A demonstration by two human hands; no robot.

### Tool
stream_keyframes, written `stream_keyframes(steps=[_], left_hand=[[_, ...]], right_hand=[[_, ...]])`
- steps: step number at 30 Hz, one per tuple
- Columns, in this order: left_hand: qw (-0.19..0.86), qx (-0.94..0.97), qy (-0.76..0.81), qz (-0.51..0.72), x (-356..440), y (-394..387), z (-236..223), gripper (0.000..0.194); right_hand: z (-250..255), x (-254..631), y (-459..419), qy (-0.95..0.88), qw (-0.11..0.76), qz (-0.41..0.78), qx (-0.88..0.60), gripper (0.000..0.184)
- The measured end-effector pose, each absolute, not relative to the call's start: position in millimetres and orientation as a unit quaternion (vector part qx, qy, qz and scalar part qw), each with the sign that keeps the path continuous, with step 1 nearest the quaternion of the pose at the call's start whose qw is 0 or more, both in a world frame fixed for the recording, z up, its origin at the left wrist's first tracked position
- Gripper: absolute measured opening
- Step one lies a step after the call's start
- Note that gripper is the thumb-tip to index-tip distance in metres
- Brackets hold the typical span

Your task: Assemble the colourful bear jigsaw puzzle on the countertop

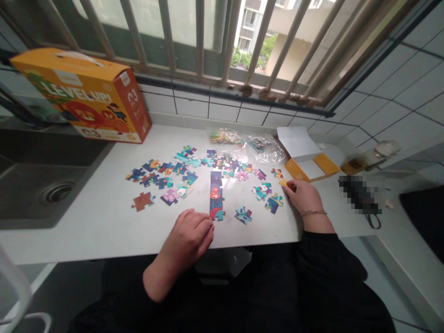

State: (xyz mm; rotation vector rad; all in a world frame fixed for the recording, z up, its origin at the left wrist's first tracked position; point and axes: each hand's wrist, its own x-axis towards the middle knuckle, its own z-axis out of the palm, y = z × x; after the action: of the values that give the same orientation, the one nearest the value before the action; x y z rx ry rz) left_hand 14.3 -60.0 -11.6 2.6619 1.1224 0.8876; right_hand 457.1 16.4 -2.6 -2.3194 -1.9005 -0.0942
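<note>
My left hand [192, 232] rests palm down near the counter's front edge, its fingers loosely curled, with nothing visible in them. Its fingertips are at the lower end of a joined strip of puzzle pieces [215, 194], dark blue and purple with red and teal pictures. At the right, my right hand [305, 200] pinches a yellow puzzle piece [283, 183] between thumb and fingers. Close to it lie an orange-and-blue piece [277, 173], teal pieces [262, 190] and a blue-and-green piece [274, 203]. A teal patterned piece [243, 214] sits alone right of the strip.
Loose puzzle pieces [163, 173] spread over the left and back of the white counter [114, 222]. Behind stand a large orange box [93, 99], clear plastic bags [265, 147] of pieces and an open small box [308, 159]. A sink [34, 194] is at left.
</note>
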Motion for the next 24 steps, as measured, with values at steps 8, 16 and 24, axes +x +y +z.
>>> stream_keyframes(steps=[8, 16, 24], left_hand=[[0.058, 0.88, 0.374, 0.287, 15.6, -60.1, -10.6, 0.012], [0.058, 0.879, 0.376, 0.286, 15.9, -60.7, -8.7, 0.012], [0.061, 0.877, 0.385, 0.28, 14.6, -63.0, -12.6, 0.024]], right_hand=[[2.2, 457.1, 14.7, -0.647, 0.172, -0.083, -0.738, 0.035], [33.0, 336.0, -12.8, -0.831, 0.27, 0.16, -0.459, 0.019], [12.8, 258.5, -10.7, -0.868, 0.275, 0.207, -0.358, 0.019]])
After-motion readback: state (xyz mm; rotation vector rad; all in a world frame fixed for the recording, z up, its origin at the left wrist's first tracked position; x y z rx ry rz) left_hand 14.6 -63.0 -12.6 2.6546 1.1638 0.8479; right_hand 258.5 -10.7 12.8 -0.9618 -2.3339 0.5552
